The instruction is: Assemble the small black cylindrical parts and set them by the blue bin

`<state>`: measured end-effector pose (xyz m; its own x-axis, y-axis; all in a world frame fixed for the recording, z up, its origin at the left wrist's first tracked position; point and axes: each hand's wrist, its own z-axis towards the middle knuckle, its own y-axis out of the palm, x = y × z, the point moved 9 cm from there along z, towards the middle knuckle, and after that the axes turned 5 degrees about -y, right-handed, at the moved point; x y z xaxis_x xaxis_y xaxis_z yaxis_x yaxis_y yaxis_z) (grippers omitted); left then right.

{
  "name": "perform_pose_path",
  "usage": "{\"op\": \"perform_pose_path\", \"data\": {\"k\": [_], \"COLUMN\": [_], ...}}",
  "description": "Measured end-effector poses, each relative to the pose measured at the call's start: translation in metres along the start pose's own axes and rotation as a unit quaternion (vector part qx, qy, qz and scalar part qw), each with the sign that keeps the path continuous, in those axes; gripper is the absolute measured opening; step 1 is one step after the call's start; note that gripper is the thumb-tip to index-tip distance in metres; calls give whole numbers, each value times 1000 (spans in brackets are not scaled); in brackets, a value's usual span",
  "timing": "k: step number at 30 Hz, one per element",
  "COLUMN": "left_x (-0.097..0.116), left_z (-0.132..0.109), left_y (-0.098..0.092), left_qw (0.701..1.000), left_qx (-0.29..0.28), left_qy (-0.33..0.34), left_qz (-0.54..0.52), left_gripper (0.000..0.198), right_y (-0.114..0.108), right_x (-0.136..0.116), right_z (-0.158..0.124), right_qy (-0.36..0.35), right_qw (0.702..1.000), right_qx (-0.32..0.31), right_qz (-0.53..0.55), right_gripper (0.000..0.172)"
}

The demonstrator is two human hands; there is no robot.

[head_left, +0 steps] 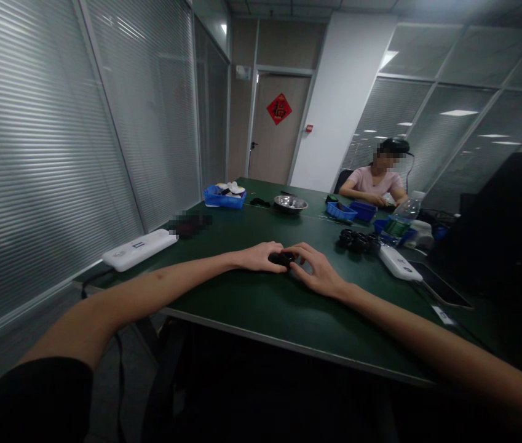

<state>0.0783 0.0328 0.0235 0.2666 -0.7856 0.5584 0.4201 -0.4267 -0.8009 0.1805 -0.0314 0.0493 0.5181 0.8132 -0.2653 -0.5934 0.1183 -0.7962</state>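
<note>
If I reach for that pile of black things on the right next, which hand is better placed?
Probably your right hand: it is nearer the pile of black things, which lies on its side. Your left hand is farther off, beyond the black object.

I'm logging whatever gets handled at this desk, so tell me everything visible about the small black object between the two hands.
The small black object is dark, elongated and rounded, with faint highlights suggesting smooth plastic. It lies roughly sideways, low over the green table; whether it rests on the surface is unclear. The left hand holds its left end, and the right hand's thumb and fingers are at its right end. Fingers cover part of it, and finer parts or markings are too dark to make out.
</note>
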Motion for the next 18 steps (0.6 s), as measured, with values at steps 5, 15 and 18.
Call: {"op": "perform_pose_path", "data": {"k": [5, 15, 18], "left_x": [-1, 3, 3], "left_z": [-1, 0, 0], "left_y": [0, 0, 0], "left_qw": [1000, 1000, 1000], "left_qx": [0, 0, 1], "left_qy": [-6, 7, 5], "left_qz": [2, 3, 3], "left_gripper": [47, 45, 45], "right_y": [-2, 1, 1], "right_x": [3, -5, -4], "right_z": [0, 0, 0], "right_qy": [23, -9, -12], "right_qw": [1000, 1000, 1000], "right_qx": [7, -3, -2], "right_qz": [-18, -1, -8], "right_gripper": [32, 36, 37]}}
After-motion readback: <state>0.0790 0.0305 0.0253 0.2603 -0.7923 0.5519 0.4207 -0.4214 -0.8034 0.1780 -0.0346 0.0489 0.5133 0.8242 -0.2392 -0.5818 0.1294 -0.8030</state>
